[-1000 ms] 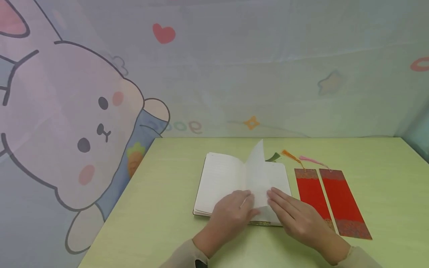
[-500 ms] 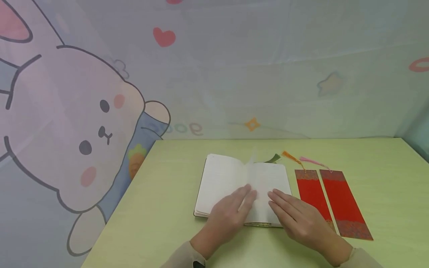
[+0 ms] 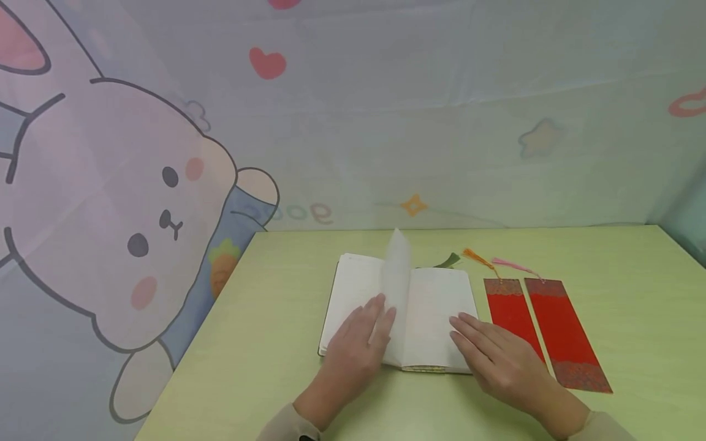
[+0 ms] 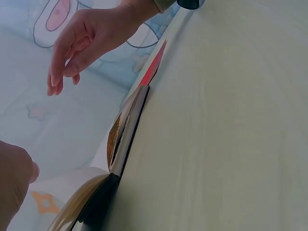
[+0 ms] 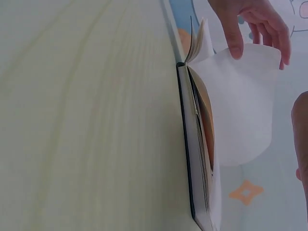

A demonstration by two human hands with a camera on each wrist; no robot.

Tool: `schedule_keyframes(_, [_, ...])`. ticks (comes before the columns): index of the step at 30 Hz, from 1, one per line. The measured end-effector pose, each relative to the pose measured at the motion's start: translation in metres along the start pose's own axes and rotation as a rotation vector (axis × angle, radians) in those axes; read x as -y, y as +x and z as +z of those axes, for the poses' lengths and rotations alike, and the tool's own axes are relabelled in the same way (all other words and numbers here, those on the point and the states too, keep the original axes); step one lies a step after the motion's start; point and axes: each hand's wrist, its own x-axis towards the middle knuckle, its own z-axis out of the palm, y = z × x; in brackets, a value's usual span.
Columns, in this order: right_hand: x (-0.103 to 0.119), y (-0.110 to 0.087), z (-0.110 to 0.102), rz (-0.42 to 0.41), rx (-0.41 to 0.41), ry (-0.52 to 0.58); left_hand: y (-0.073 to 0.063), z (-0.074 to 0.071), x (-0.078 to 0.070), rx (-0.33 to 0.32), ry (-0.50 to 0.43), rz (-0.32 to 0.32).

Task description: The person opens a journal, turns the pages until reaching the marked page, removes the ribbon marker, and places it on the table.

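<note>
An open notebook point(image 3: 441, 306) with pale pages lies on the table. My left hand point(image 3: 355, 343) is over its left half, at a raised page point(image 3: 396, 263) that curves up from the middle. In the right wrist view that page point(image 5: 240, 106) comes between the left hand's thumb and fingers. My right hand point(image 3: 507, 361) is at the lower right edge of the notebook, its fingers straight and side by side. The left wrist view shows this right hand point(image 4: 89, 43) holding nothing. A green tassel point(image 3: 448, 261) sticks out behind the notebook, and a patterned strip point(image 3: 425, 369) shows at its bottom edge.
Two red bookmarks lie right of the notebook: one with an orange tassel point(image 3: 480, 258), and one with a pink tassel point(image 3: 568, 334). The right hand partly covers the nearer one. Behind the light green table point(image 3: 248, 331) hangs a cartoon cloth point(image 3: 353, 135).
One loose page has fallen flat, and another page now stands up further left. My left hand has moved left with it; my right hand has shifted slightly right and down.
</note>
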Motion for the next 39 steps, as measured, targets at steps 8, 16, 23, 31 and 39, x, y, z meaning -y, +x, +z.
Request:
schedule_keyframes(8, [-0.002, -0.019, 0.001, 0.103, 0.119, -0.003, -0.015, 0.000, 0.007, 0.025, 0.018, -0.083])
schedule_keyframes(16, [-0.004, -0.034, 0.001, 0.283, 0.341, -0.048, -0.031, 0.003, 0.012, 0.206, -0.021, -0.222])
schedule_keyframes(23, [-0.004, -0.043, -0.003, 0.376, 0.580, -0.043, -0.033, 0.000, 0.010, 0.433, 0.030, -0.296])
schedule_keyframes(31, [-0.001, -0.040, -0.008, 0.458, 0.810, -0.030, -0.039, 0.000, 0.006, 0.554, 0.071, -0.374])
schedule_keyframes(39, [-0.002, -0.043, -0.008, 0.411, 0.756, -0.031, -0.044, -0.002, 0.006, 0.655, 0.042, -0.421])
